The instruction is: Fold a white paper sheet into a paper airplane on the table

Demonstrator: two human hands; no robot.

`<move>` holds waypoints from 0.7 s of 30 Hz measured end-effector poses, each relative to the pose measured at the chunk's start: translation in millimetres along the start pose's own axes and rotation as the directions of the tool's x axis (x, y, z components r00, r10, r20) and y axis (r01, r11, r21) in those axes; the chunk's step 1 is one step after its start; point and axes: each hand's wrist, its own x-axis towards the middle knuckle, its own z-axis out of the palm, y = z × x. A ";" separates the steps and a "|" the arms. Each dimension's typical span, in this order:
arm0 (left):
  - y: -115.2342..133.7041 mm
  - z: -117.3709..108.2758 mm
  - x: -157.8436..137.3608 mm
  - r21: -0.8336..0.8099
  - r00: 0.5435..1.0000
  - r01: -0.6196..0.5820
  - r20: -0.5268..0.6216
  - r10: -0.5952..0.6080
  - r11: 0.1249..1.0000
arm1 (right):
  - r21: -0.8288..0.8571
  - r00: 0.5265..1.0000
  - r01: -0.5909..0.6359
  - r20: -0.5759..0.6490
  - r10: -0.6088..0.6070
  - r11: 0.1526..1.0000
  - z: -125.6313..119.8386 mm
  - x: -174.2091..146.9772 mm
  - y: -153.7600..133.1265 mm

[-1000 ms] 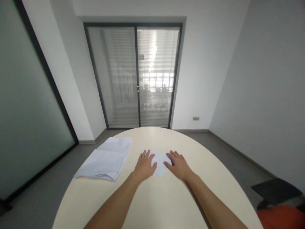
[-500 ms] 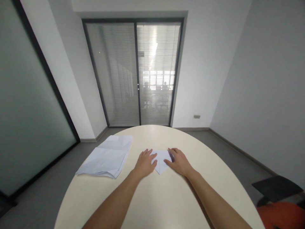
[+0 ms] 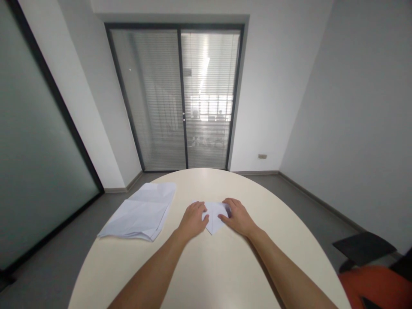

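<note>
A small folded sheet of white paper (image 3: 212, 218) lies on the table, its point toward me and a crease running down its middle. My left hand (image 3: 193, 218) grips its left corner, thumb on top and fingers curled over the far side. On the opposite corner, my right hand (image 3: 236, 216) holds the paper the same way, thumb near the centre crease. Both corners are partly hidden under my fingers.
A stack of loosely folded white sheets (image 3: 138, 212) rests at the table's left edge. The round cream table (image 3: 206, 274) fills the front. An orange chair (image 3: 373, 285) with a black armrest (image 3: 363, 249) stands at the right. Glass doors (image 3: 177, 98) are behind.
The fingers of my left hand have drawn together at the paper's left corner. My right hand keeps its hold. The whole view has shifted slightly.
</note>
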 end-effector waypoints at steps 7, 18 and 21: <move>0.7 0.4 0.1 -0.004 1.000 -0.008 0.004 0.008 1.000 | 0.029 1.000 -0.005 0.016 0.004 1.000 0.9 -1.6 0.3; 0.4 -1.8 0.2 -0.009 1.000 -0.010 0.015 0.010 1.000 | 0.023 0.999 -0.017 0.046 0.016 1.000 -1.8 -0.8 -3.6; -0.1 -2.8 0.7 0.008 1.000 -0.006 0.011 0.006 1.000 | 0.002 0.998 -0.026 0.057 0.026 1.000 0.4 -0.8 -1.9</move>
